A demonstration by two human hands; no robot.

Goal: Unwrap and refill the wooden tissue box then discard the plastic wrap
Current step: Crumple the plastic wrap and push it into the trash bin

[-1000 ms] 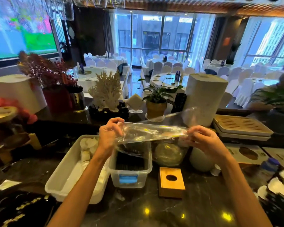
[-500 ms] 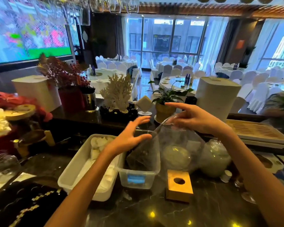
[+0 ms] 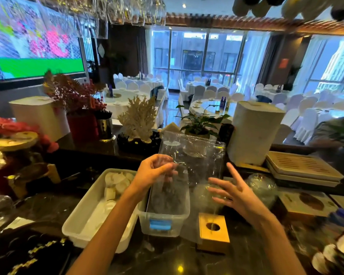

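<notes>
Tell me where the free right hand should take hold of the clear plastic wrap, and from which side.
Grip the wrap's upper right corner, coming in from the right. The left hand already pinches its left edge, so the sheet hangs upright in front of the person with its right side loose. The right hand is open just below that side, so a short upward reach would probably do.
</notes>
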